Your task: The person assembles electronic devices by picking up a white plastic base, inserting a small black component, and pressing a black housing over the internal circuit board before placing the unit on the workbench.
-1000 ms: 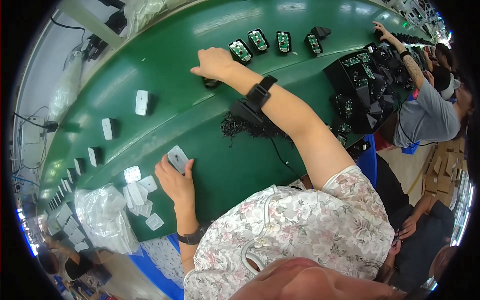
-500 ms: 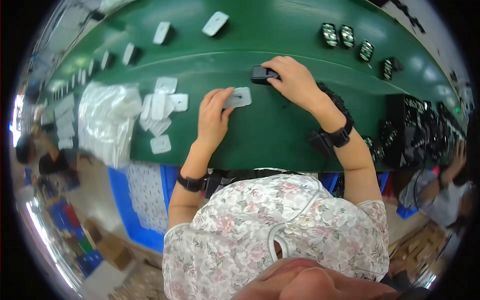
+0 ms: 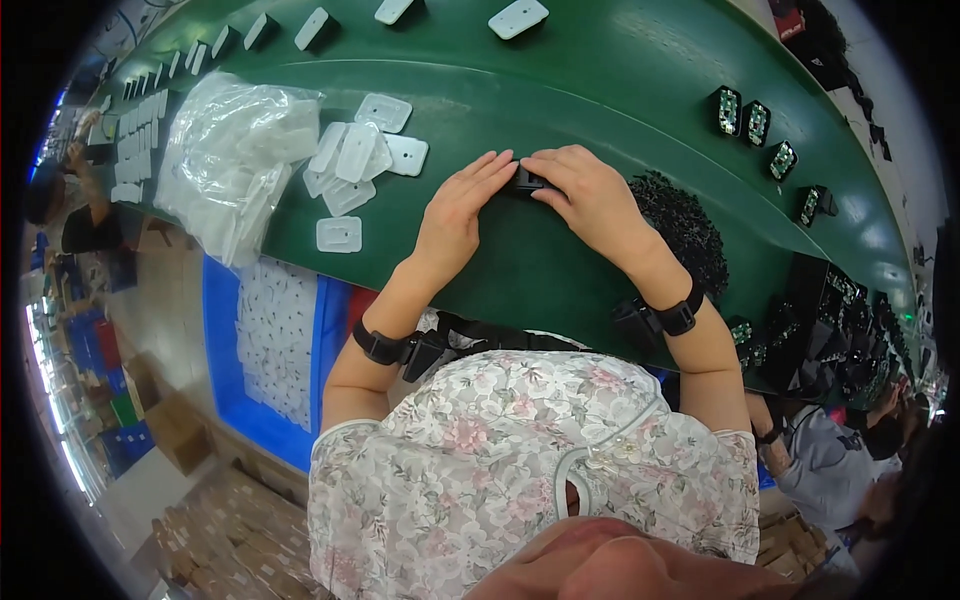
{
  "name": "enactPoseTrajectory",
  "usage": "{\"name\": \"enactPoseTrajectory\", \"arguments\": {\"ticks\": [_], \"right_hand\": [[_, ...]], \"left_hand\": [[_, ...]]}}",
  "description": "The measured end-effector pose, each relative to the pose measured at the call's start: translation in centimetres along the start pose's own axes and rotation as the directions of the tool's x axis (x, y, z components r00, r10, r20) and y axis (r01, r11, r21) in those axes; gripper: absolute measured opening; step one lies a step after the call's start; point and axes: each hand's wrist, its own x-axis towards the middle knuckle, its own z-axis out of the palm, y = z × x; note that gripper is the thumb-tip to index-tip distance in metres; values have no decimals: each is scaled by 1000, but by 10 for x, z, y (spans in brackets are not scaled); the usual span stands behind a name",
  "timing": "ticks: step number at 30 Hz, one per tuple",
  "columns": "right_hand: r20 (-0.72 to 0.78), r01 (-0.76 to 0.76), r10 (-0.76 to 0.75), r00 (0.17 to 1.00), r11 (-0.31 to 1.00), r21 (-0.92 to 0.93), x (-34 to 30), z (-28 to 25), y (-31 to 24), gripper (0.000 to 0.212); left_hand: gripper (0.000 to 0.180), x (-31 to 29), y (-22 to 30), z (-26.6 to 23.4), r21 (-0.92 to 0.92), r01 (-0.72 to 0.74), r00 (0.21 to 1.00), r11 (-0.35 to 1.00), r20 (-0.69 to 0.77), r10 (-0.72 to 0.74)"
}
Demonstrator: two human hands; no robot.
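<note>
Between my hands is a small black plastic housing (image 3: 528,182), mostly covered by fingers. My left hand (image 3: 462,207) reaches it from the left, its fingers together and their tips pressed on its side. My right hand (image 3: 585,200) grips the opposite side between thumb and fingers. No white cover shows in my left hand; the fingers may hide it. A loose pile of white plastic covers (image 3: 355,150) lies left of my hands, one single cover (image 3: 339,235) nearer the edge. A heap of small black parts (image 3: 685,230) sits beside my right forearm.
A clear plastic bag (image 3: 235,150) lies on the green table (image 3: 480,110) at left. White-topped units (image 3: 518,18) line the far side; black housings with circuit boards (image 3: 757,122) stand far right. A black box (image 3: 805,325) sits near right; a blue crate (image 3: 225,350) is below the table.
My left hand has moved right to the black housing, and the white cover it held is out of sight. The whole view has shifted, so the table items appear displaced.
</note>
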Motion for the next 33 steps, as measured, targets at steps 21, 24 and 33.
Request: {"name": "enactPoseTrajectory", "arguments": {"ticks": [21,24,33], "right_hand": [[11,-25,25,1000,997,68,11,-1,20,33],[100,-69,44,994,962,263,24,-4,37,28],[-285,-24,156,946,909,416,-8,1,17,28]], "left_hand": [[60,12,5,3,364,-199,979,910,39,199],[45,28,-1,12,289,-177,971,941,-106,215],[28,47,23,2,-378,263,962,888,177,-209]]}}
